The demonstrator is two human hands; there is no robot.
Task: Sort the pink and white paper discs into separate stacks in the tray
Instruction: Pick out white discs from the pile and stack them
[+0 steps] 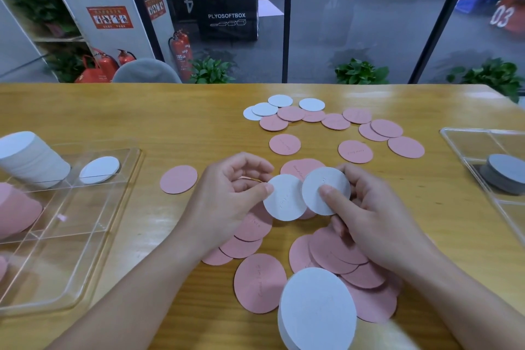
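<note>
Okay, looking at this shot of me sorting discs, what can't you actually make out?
Head view:
- Pink stack in the clear tray: cut off by the left edge.
- Embossed text on the white disc pinched by the left hand: too faint.
- Discs under the right hand: hidden.

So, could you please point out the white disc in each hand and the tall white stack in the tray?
Left hand's white disc (pixel 285 198), head view, on its face.
Right hand's white disc (pixel 324 189), head view, on its face.
Tall white stack (pixel 31 160), head view, on its side.

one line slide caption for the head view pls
Left hand and right hand each pinch a white disc over scattered pink discs, clear tray at left.
</note>
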